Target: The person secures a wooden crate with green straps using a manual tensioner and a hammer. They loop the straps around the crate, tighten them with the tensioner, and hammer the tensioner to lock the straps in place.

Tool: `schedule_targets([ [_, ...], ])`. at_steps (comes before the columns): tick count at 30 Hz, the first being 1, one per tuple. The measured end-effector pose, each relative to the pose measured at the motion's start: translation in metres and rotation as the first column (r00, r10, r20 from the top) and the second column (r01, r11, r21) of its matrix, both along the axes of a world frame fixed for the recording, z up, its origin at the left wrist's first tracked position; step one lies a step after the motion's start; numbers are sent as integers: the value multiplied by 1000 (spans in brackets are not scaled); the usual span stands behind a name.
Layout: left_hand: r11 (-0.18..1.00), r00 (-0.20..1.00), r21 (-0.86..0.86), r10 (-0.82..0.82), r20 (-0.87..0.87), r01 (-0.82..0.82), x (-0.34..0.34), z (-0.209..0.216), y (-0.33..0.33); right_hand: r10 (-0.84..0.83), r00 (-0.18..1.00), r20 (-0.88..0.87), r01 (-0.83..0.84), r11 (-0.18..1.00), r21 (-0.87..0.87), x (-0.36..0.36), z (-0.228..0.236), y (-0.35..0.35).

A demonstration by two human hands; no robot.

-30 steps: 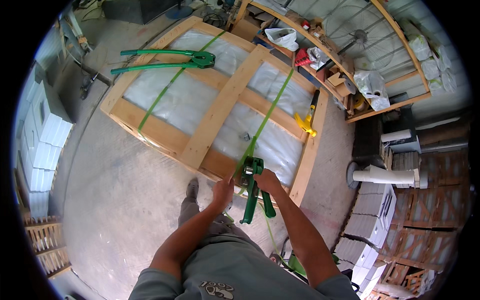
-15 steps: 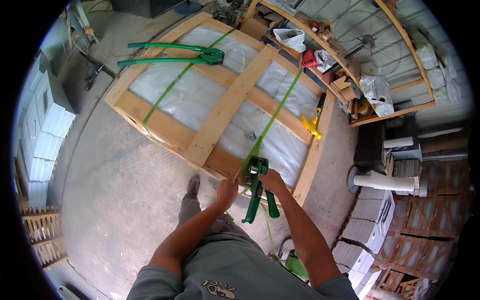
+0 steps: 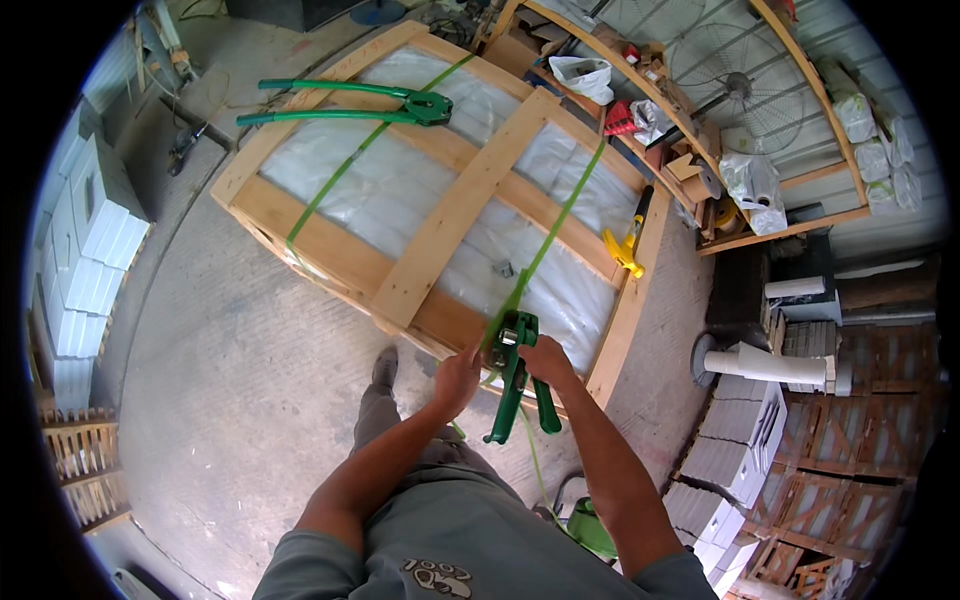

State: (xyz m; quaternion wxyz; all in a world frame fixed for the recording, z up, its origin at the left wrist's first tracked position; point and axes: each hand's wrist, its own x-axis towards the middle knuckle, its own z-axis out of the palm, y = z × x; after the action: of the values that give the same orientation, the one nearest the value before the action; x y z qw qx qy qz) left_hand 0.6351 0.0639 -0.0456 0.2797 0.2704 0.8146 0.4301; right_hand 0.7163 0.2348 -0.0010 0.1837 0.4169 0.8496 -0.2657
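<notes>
A green strapping tensioner (image 3: 512, 375) rests at the near edge of a wooden crate (image 3: 440, 235), its two handles pointing toward me. My right hand (image 3: 543, 360) is closed on the tensioner's right side. Just left of the tool, my left hand (image 3: 459, 382) pinches the green strap (image 3: 548, 240), which runs over the crate and into the tensioner. A small grey metal seal (image 3: 503, 268) lies on the plastic wrapping beside that strap. Another green strap (image 3: 340, 175) crosses the crate's left part, with a long-handled green crimping tool (image 3: 425, 108) lying over it.
A yellow claw hammer (image 3: 624, 252) lies on the crate's right edge. Wooden shelving (image 3: 700, 150) with bags and a fan stands behind at right. White boxes (image 3: 95, 220) are stacked at left; more boxes (image 3: 745, 435) stand at right. A green object (image 3: 590, 528) sits near my feet.
Both hands keep their places on the tensioner and strap. The view has shifted very slightly; nothing else has visibly moved.
</notes>
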Motion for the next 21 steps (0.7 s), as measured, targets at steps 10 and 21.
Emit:
schedule_targets([
  [10,997,973,65,28,230,-44,-5,17,6,8,1000,-20,-10,999,-52,-7,15,-4],
  [21,991,914,41,102,393,-128,-7,35,18,75,992,-97,-83,993,-79,2,-2,7],
])
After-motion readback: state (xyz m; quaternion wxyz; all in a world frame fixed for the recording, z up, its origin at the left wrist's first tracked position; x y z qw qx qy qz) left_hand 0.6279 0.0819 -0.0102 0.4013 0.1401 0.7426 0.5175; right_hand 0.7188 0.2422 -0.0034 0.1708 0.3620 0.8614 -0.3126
